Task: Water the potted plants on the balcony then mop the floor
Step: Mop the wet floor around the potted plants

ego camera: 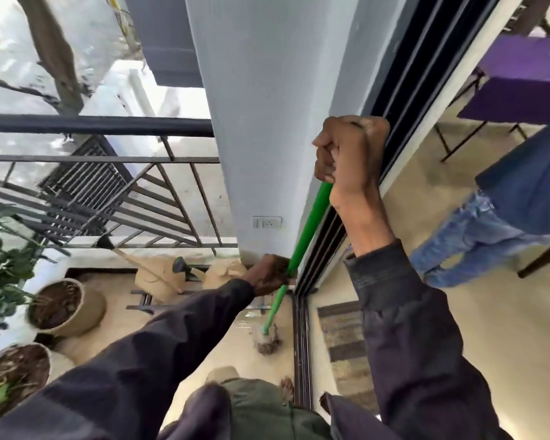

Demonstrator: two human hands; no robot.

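1. Green mop (310, 223) stands nearly upright beside the pillar (267, 122), its head on the floor (204, 354) at the pillar's foot.
2. Right hand (351, 154) is raised, fist clenched round the handle's top.
3. Left hand (269, 274) reaches low, fingers wrapped round the handle near the pillar's base.
4. Two pots (64, 308) sit well left of the pillar.
5. One watering can (164, 277) stands just left of the pillar's foot.

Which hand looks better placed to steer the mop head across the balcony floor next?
The left hand. It grips the green mop handle low down, nearer the mop head, so it can guide the sweep. The right hand holds the top end, mostly steadying.
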